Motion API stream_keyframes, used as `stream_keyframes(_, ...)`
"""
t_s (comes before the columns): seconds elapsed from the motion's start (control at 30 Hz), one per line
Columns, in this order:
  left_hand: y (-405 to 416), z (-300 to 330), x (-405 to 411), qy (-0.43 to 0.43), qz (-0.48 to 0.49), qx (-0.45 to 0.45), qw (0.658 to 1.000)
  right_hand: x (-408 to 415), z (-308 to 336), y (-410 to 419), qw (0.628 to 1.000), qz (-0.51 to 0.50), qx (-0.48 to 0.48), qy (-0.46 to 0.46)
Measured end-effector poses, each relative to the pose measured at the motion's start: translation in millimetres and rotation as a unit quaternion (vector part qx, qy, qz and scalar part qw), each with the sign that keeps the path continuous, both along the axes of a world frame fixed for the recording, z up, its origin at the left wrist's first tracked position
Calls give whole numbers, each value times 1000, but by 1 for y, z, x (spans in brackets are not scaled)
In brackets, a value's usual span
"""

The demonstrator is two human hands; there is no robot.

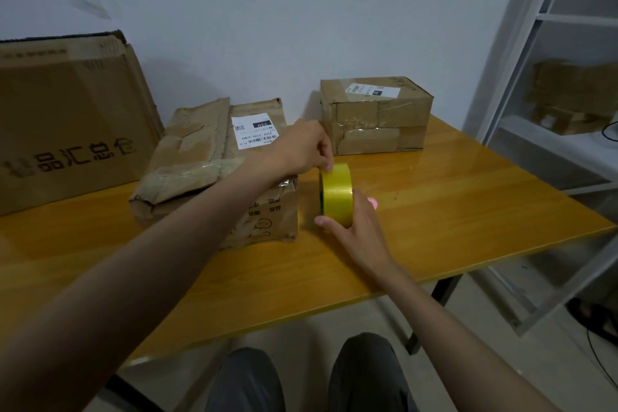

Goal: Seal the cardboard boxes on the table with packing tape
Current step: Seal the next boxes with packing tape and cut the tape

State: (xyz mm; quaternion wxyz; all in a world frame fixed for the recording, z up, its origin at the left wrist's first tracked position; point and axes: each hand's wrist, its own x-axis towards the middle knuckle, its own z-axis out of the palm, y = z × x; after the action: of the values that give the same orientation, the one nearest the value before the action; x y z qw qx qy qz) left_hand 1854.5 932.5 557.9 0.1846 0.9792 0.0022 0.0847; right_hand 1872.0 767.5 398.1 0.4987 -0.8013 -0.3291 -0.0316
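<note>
A small parcel-packing room, by the look of it: worn cardboard boxes [220, 167] bearing shipping labels [254, 130] sit on a plain wooden counter [451, 197] against a bare wall [301, 27], and a metal shelving rack [541, 84] beside it stores more cartons [572, 97].

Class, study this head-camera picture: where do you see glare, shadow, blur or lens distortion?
Head view: dim, bluish light; glare on the table beside the small box; soft shadow on the wall behind the crumpled box; the tape roll is sharp; the shelf at right leans and looks soft, a wide-angle effect.
</note>
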Motion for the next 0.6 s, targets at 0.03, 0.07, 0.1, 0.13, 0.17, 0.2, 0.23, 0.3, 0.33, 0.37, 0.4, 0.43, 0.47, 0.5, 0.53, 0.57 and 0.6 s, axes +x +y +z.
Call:
stream_keyframes(0.03,-1,0,0,2,1,5,1000,1,0,0,1000,4,0,2)
stream_keyframes(0.07,-1,0,0,4,2,7,1000,1,0,0,1000,6,1,2)
stream_keyframes(0.1,-2,-1,0,5,2,9,1000,1,0,0,1000,8,3,1)
stream_keyframes(0.13,-2,-1,-1,7,4,7,1000,1,0,0,1000,9,4,1)
stream_keyframes(0.17,-1,-2,-2,8,5,2,1000,2,-1,0,1000,10,4,1)
stream_keyframes(0.2,0,-3,-2,8,8,-6,1000,2,-1,0,1000,10,4,3)
stream_keyframes(0.23,2,-3,-3,8,9,-18,1000,3,-2,0,1000,11,5,4)
stream_keyframes(0.3,3,-4,-4,0,15,-47,999,5,-4,1,1000,10,8,3)
stream_keyframes(0.33,4,-4,-4,-5,19,-62,998,6,-5,1,1000,8,8,3)
stream_keyframes(0.37,4,-4,-4,-8,23,-70,997,7,-6,1,1000,7,10,4)
stream_keyframes(0.4,3,-4,-4,-9,26,-67,997,8,-6,2,1000,6,9,5)
stream_keyframes(0.43,3,-4,-4,-8,26,-58,998,8,-7,2,1000,7,9,4)
stream_keyframes(0.47,3,-4,-4,-7,26,-50,998,8,-6,2,1000,8,8,3)
stream_keyframes(0.5,3,-3,-4,-6,25,-46,999,7,-6,2,1000,10,9,2)
stream_keyframes(0.53,4,-3,-4,-3,21,-46,999,7,-6,2,1000,11,9,1)
stream_keyframes(0.57,5,-2,-3,4,17,-43,999,7,-7,2,1000,11,9,-1)
stream_keyframes(0.6,6,-2,-3,13,14,-34,999,8,-7,2,1000,9,7,-3)
